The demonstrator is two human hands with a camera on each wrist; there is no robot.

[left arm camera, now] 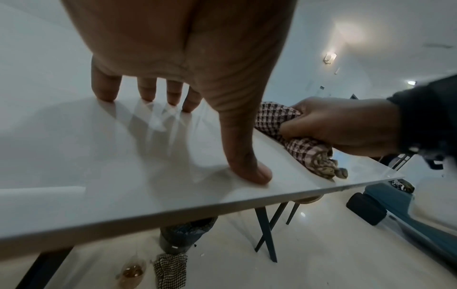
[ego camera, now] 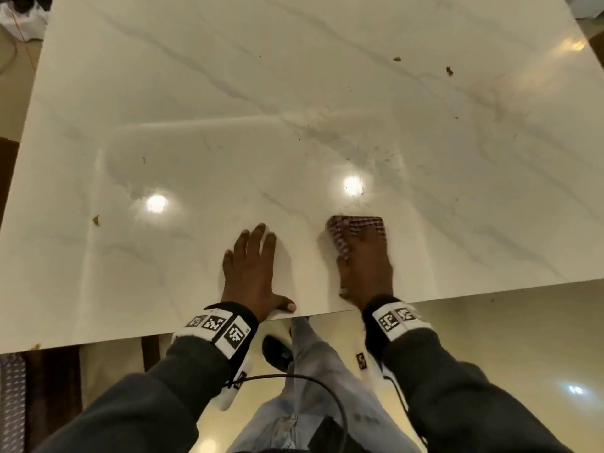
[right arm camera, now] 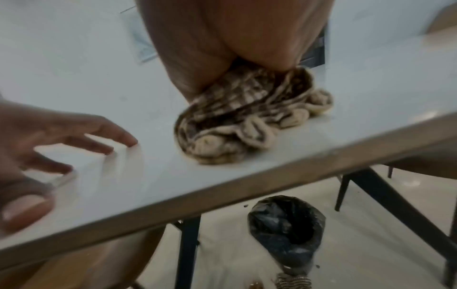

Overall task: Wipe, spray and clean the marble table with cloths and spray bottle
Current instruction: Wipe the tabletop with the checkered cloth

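Observation:
The white marble table [ego camera: 294,125] fills the head view. My left hand [ego camera: 253,266] rests flat near its front edge, fingers spread and straight, thumb [left arm camera: 247,170] pressing by the rim. Just to its right, my right hand [ego camera: 364,256] grips a bunched brown-and-cream checked cloth [ego camera: 346,233] and presses it on the marble. In the left wrist view, the right hand's fingers [left arm camera: 346,125] curl round the cloth [left arm camera: 296,140]. The cloth's crumpled end [right arm camera: 247,121] lies close to the table edge.
Brown crumbs [ego camera: 449,71] and a faint smear [ego camera: 385,155] lie on the far right; another crumb [ego camera: 96,220] is at the left. Under the table stand a black-bagged bin [right arm camera: 287,230], dark legs [left arm camera: 267,234], and a second checked cloth [left arm camera: 170,271] on the floor.

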